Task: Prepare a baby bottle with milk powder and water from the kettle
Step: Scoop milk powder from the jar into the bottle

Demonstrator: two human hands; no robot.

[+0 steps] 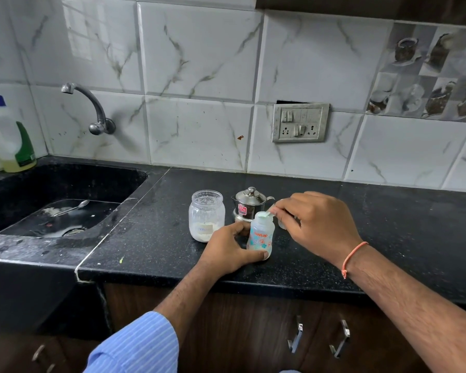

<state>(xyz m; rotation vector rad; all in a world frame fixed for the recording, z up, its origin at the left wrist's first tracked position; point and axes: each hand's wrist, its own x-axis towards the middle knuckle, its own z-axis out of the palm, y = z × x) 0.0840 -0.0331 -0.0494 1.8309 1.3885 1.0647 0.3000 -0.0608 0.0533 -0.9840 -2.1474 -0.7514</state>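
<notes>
A small clear baby bottle (261,234) with printed patterns stands open on the black counter. My left hand (228,249) grips its base, thumb across the front. My right hand (318,222) pinches a small pale green scoop (269,214) tipped over the bottle's mouth. An open clear jar (206,215) with white milk powder at its bottom stands just left of the bottle. A small steel kettle (249,203) with a lid and a red sticker sits right behind the bottle. Something clear lies partly hidden under my right hand.
A black sink (59,211) with a spoon and residue lies at the left, under a wall tap (92,109). A detergent bottle (14,141) stands in the far left corner. A switch and socket panel (300,122) is on the tiled wall. Cabinet handles (339,337) sit below the counter edge.
</notes>
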